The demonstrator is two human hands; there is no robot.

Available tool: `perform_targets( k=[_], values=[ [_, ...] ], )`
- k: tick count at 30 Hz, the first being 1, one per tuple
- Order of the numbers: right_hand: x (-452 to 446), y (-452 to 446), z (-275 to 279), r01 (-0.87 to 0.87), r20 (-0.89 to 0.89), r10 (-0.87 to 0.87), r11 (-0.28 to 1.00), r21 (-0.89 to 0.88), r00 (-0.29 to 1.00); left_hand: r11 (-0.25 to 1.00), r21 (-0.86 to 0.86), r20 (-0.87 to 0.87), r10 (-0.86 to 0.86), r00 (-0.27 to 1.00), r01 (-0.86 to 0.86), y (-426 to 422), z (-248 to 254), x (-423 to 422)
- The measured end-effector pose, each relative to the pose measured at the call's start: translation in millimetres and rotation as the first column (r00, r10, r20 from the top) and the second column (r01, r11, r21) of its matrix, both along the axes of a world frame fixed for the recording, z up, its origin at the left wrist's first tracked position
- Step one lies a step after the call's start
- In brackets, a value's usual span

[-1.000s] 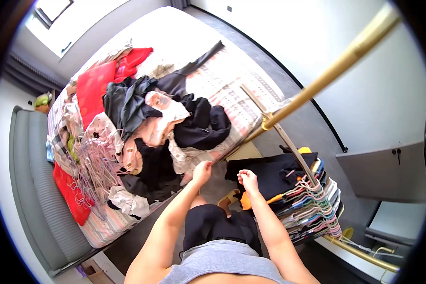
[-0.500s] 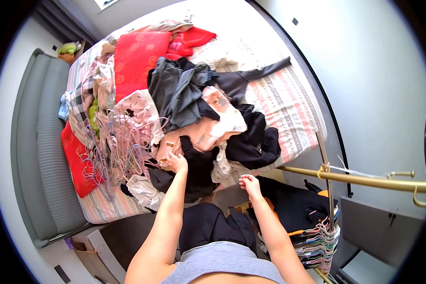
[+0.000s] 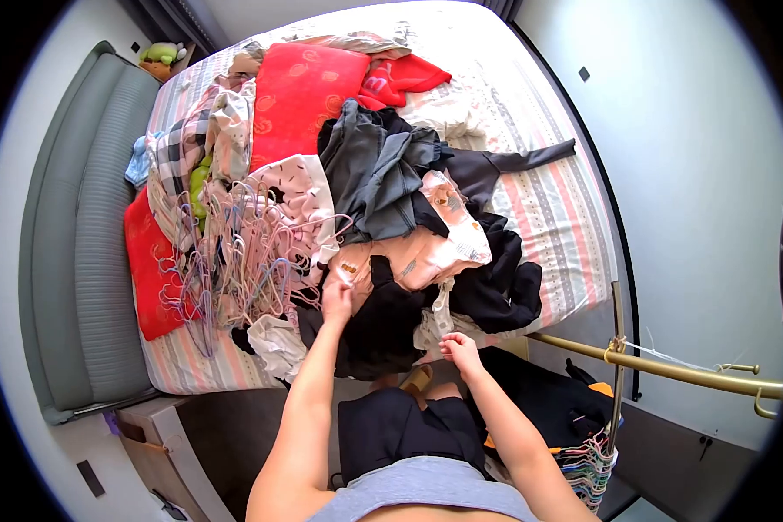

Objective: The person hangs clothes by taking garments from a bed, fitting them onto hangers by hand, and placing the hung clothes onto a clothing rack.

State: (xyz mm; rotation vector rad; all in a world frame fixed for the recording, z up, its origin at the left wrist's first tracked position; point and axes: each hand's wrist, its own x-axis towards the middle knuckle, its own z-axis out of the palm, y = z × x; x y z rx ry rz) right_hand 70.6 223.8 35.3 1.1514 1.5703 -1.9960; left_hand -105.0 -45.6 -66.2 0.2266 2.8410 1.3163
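Note:
My left hand is at the near left edge of a light pink printed garment, its fingers drawn together on the cloth. A black garment lies just to the right of that hand. My right hand is by the bed's front edge, fingers curled and thumb pressed in. Its fingertips are at the lower end of a white cloth; whether they grip it is hidden. A dark grey garment lies beyond the pink one.
Tangled wire hangers are heaped at the left of the bed. Red pillows and more black clothes lie around. On the right, a gold rail juts out above clothes on hangers.
The view has shifted, so the bed appears farther right and lower. My left hand has moved farther onto the pink garment and its fingers have closed. My right hand has come to the white cloth.

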Motion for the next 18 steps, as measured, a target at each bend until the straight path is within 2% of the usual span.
perform_targets(
  k=[1,2,3,4,6,8,9,11,12,13,14,17,18],
  values=[
    [-0.7,-2.7,1.4,-0.012,-0.034,0.012,1.000,0.013,0.999,1.000,0.020,0.056,0.013,0.998,-0.014,21.9,26.2,11.0],
    [0.7,-4.9,2.7,-0.022,-0.067,0.023,0.999,0.024,0.997,0.981,0.192,0.089,-0.058,0.994,0.040,40.9,45.1,22.5],
    [2.0,-6.6,-6.4,-0.089,-0.150,0.105,0.990,0.112,0.983,0.962,0.248,0.077,-0.141,0.987,0.118,57.2,60.2,37.9],
    [1.4,-10.7,0.6,-0.117,-0.264,0.204,0.943,0.311,0.943,0.926,0.355,0.137,-0.185,0.973,0.126,73.3,81.6,56.6],
    [-13.4,-26.8,32.8,-0.062,-0.413,0.437,0.743,0.666,0.799,0.892,0.419,0.119,-0.241,0.963,0.172,92.5,120.7,88.1],
    [-24.1,-32.1,49.9,-0.024,-0.476,0.650,0.604,0.796,0.593,0.838,0.506,0.081,-0.281,0.956,0.204,102.2,123.7,113.3],
    [-27.5,-35.4,57.5,0.001,-0.428,0.711,0.515,0.857,0.558,0.826,0.528,0.048,-0.263,0.964,0.199,104.3,134.6,118.3],
    [-27.0,-39.1,67.5,-0.124,-0.436,0.650,0.632,0.765,0.622,0.799,0.571,-0.011,-0.223,0.975,0.188,105.3,165.6,130.3],
    [-25.6,-42.2,71.4,-0.180,-0.434,0.620,0.684,0.706,0.653,0.773,0.616,0.022,-0.208,0.978,0.151,103.2,174.3,132.7],
    [-24.6,-48.4,69.8,-0.069,-0.481,0.575,0.686,0.725,0.661,0.813,0.557,-0.089,-0.141,0.986,0.167,102.1,183.6,136.4],
    [-22.6,-49.5,67.3,-0.036,-0.535,0.473,0.771,0.635,0.700,0.852,0.495,-0.205,-0.077,0.976,0.171,100.7,193.6,139.5],
    [-16.8,-52.8,65.0,0.078,-0.629,0.150,0.944,0.320,0.763,0.832,0.533,0.020,0.169,0.985,-0.153,87.4,157.3,161.7],
    [-10.5,-54.5,87.6,0.059,-0.614,0.032,0.990,0.127,0.788,0.886,0.433,0.068,0.150,0.986,-0.165,79.1,152.8,168.5]
  ],
)
